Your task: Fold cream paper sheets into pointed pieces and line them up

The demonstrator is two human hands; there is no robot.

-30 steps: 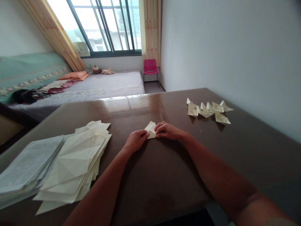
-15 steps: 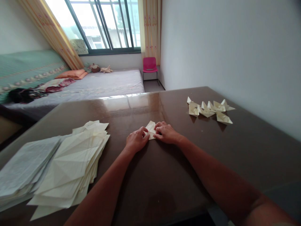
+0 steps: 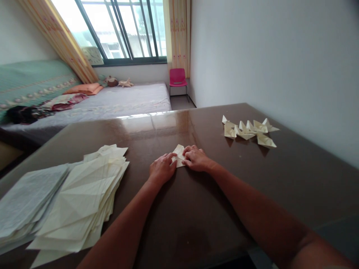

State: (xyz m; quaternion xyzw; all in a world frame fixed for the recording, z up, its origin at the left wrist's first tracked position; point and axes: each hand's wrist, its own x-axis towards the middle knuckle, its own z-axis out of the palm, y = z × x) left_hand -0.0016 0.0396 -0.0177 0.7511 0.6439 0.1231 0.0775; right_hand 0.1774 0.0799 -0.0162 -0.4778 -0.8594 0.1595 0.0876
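Note:
A small folded piece of cream paper (image 3: pixel 179 159) lies on the brown table (image 3: pixel 168 216), between my two hands. My left hand (image 3: pixel 164 167) grips its left edge, thumb and fingers closed on the paper. On the other side my right hand (image 3: pixel 196 158) pinches the right edge, its fingers curled and partly covering the sheet. Both forearms reach in from the near edge of the table. The fingertips hide part of the folds.
Left of my hands lies a stack of creased cream paper (image 3: pixel 84 186), beside a pile of greyish sheets (image 3: pixel 30 198). Several folded paper boats (image 3: pixel 249 130) stand at the far right of the table. Beyond are a bed (image 3: pixel 134 95), a pink chair (image 3: pixel 177 78) and a white wall (image 3: pixel 266 56).
The whole view has shifted very slightly. Both hands stay on the folded paper, with only small finger movement.

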